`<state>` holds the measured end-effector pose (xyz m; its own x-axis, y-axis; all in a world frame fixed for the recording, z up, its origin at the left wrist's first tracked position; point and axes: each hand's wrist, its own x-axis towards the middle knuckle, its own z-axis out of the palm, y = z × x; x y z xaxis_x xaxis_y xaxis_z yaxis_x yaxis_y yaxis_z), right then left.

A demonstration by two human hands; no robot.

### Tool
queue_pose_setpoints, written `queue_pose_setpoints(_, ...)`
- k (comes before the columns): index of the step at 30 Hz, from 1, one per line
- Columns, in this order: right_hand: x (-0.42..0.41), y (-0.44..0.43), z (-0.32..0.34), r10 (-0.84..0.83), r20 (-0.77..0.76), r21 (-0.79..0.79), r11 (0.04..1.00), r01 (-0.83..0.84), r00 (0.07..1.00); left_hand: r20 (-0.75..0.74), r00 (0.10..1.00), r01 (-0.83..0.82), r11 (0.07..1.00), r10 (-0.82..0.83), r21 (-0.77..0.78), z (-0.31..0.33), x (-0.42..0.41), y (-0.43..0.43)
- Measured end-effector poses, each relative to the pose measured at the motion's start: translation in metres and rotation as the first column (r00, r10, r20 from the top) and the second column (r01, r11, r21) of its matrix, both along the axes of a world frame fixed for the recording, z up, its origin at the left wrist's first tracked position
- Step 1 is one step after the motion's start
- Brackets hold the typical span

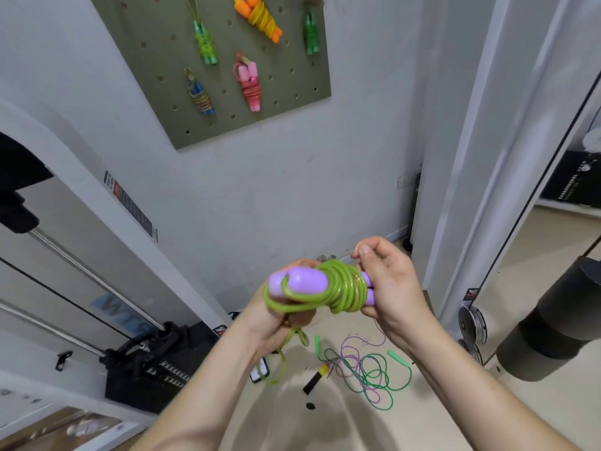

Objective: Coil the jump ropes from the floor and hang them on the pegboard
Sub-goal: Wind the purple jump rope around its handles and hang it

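Note:
A jump rope with purple handles and a lime green cord is held in front of me, the cord wound several times round the two handles. My left hand grips the handles' left end from below, and a loose cord tail hangs under it. My right hand holds the right end, thumb and forefinger pinched above the coil. On the floor lie tangled green and purple ropes. The olive pegboard on the wall carries several coiled ropes.
A black bag stands on the floor at the left below metal rails. A dark cylinder stands at the right beside a white door frame. A phone and a small black and yellow object lie on the floor.

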<state>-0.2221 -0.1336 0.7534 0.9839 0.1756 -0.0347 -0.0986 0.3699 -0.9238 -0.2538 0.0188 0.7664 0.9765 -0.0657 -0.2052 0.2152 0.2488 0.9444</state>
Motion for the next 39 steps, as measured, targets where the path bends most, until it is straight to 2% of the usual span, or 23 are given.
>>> queue_pose_setpoints(2,0.002,0.005,-0.002,-0.076,-0.054,0.035,0.996,0.078,0.996,0.044,0.997,-0.065,0.995,0.061,0.081,-0.004,-0.006,-0.009)
queue_pose_setpoints(5,0.011,0.011,-0.012,-0.247,-0.087,-0.05,0.969,0.244,0.965,0.113,0.985,-0.17,0.885,0.134,0.433,-0.016,-0.017,-0.024)
queue_pose_setpoints(6,0.015,0.011,-0.016,-0.306,-0.05,-0.127,0.946,0.298,0.951,0.18,0.979,-0.189,0.778,0.099,0.599,-0.021,-0.021,-0.026)
queue_pose_setpoints(7,0.018,0.01,-0.018,-0.347,0.017,-0.205,0.917,0.343,0.938,0.236,0.972,-0.188,0.6,0.0,0.777,-0.023,-0.024,-0.028)
queue_pose_setpoints(8,0.021,0.009,-0.02,-0.374,0.093,-0.268,0.883,0.385,0.923,0.228,0.967,-0.177,0.345,-0.113,0.922,-0.023,-0.027,-0.028)
queue_pose_setpoints(9,0.023,0.006,-0.022,-0.386,0.167,-0.311,0.853,0.42,0.907,0.196,0.965,-0.183,0.093,-0.174,0.979,-0.02,-0.03,-0.028)
queue_pose_setpoints(10,0.024,0.004,-0.023,-0.388,0.246,-0.36,0.814,0.456,0.888,0.17,0.961,-0.198,-0.115,-0.22,0.973,-0.015,-0.033,-0.028)
queue_pose_setpoints(12,0.024,-0.001,-0.027,-0.336,0.425,-0.487,0.698,0.525,0.84,0.054,0.94,-0.186,-0.373,-0.336,0.909,-0.005,-0.037,-0.031)
queue_pose_setpoints(13,0.022,-0.004,-0.028,-0.281,0.486,-0.547,0.641,0.539,0.827,0.038,0.927,-0.209,-0.431,-0.373,0.878,-0.001,-0.04,-0.033)
queue_pose_setpoints(14,0.022,-0.006,-0.032,-0.225,0.524,-0.599,0.589,0.543,0.822,0.049,0.904,-0.254,-0.444,-0.424,0.859,0.001,-0.04,-0.032)
queue_pose_setpoints(17,0.02,-0.011,-0.036,-0.065,0.597,-0.657,0.532,0.534,0.799,0.027,0.848,-0.328,-0.483,-0.53,0.812,0.015,-0.036,-0.02)
queue_pose_setpoints(20,0.018,-0.021,-0.032,0.114,0.623,-0.675,0.578,0.458,0.774,0.063,0.759,-0.429,-0.424,-0.648,0.798,0.033,-0.027,-0.004)
queue_pose_setpoints(24,0.008,-0.026,-0.012,0.264,0.646,-0.654,0.674,0.342,0.716,0.152,0.748,-0.402,-0.259,-0.646,0.878,0.055,-0.011,0.011)
queue_pose_setpoints(26,0.002,-0.027,-0.002,0.232,0.64,-0.578,0.773,0.261,0.732,0.19,0.829,-0.256,-0.054,-0.526,0.965,0.074,-0.008,0.011)
queue_pose_setpoints(27,-0.001,-0.027,0.003,0.202,0.616,-0.523,0.828,0.203,0.761,0.171,0.878,-0.122,0.136,-0.446,0.983,0.082,-0.006,0.011)
queue_pose_setpoints(28,-0.004,-0.028,0.01,0.171,0.583,-0.454,0.879,0.143,0.794,0.121,0.906,0.023,0.334,-0.405,0.942,0.087,-0.003,0.011)
queue_pose_setpoints(29,-0.008,-0.027,0.017,0.138,0.536,-0.373,0.924,0.087,0.833,0.057,0.912,0.142,0.446,-0.405,0.884,0.09,0.0,0.011)
queue_pose_setpoints(31,-0.012,-0.026,0.026,0.083,0.414,-0.199,0.98,0.001,0.907,0.012,0.9,0.251,0.543,-0.435,0.801,0.088,0.004,0.012)
queue_pose_setpoints(32,-0.013,-0.025,0.03,0.059,0.377,-0.137,0.991,-0.007,0.924,0.015,0.901,0.289,0.625,-0.434,0.726,0.084,0.007,0.014)
queue_pose_setpoints(34,-0.012,-0.022,0.035,-0.008,0.372,-0.08,0.996,0.04,0.928,0.01,0.908,0.361,0.794,-0.419,0.489,0.074,0.008,0.015)
queue_pose_setpoints(35,-0.012,-0.02,0.036,-0.045,0.363,-0.045,0.997,0.066,0.931,0.019,0.93,0.333,0.864,-0.367,0.377,0.071,0.006,0.011)
queue_pose_setpoints(37,-0.01,-0.015,0.036,-0.111,0.318,0.046,0.994,0.102,0.941,-0.059,0.991,0.125,0.986,-0.119,0.11,0.065,0.003,0.002)
queue_pose_setpoints(39,-0.007,-0.01,0.034,-0.174,0.261,0.107,0.983,0.151,0.95,-0.159,0.982,-0.112,0.992,0.101,-0.065,0.056,0.0,-0.007)
